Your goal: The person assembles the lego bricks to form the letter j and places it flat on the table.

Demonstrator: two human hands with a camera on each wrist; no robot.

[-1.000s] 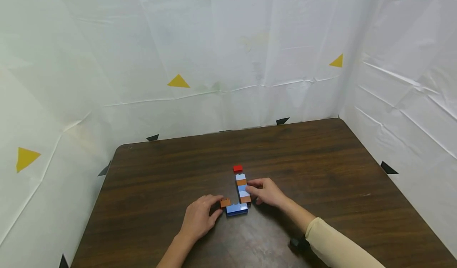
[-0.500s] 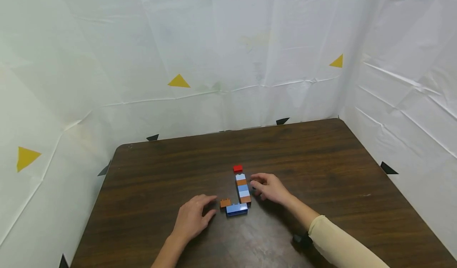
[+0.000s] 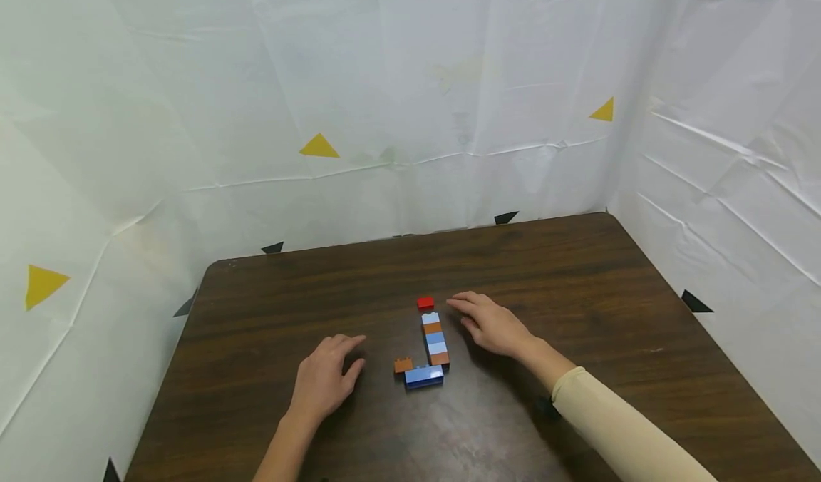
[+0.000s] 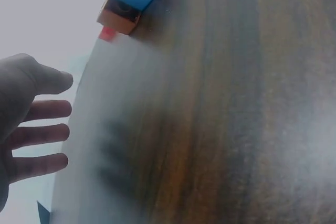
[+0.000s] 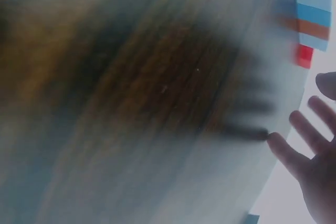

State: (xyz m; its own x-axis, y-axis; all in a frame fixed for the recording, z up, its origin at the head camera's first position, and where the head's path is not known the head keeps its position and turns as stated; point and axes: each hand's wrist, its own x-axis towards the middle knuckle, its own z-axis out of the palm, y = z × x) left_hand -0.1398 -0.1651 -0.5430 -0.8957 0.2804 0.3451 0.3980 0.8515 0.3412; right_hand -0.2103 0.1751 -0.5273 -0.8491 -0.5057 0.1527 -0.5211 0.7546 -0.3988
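A row of toy bricks [image 3: 435, 338] in orange, light blue and mid blue runs front to back on the table. At its near end lies a blue brick [image 3: 424, 377] set crosswise, with an orange brick [image 3: 403, 365] at its left. Past the row's far end sits a red brick [image 3: 425, 302]. My left hand [image 3: 322, 376] hovers left of the bricks, holding nothing, its fingers extended in the left wrist view. My right hand [image 3: 492, 323] is to the right of the row, fingers reaching toward the red brick but apart from it, also holding nothing.
The dark wood-grain table [image 3: 288, 289] is bordered by white sheeting [image 3: 410, 97] at the back and sides. Yellow and black triangle markers, such as this yellow triangle [image 3: 319, 145], are on the sheeting. A small dark object [image 3: 546, 406] shows beside the right sleeve.
My left hand has drawn away leftward from the orange brick. My right hand has let go of the row and moved right, then farther back near the red brick. The bricks stay put.
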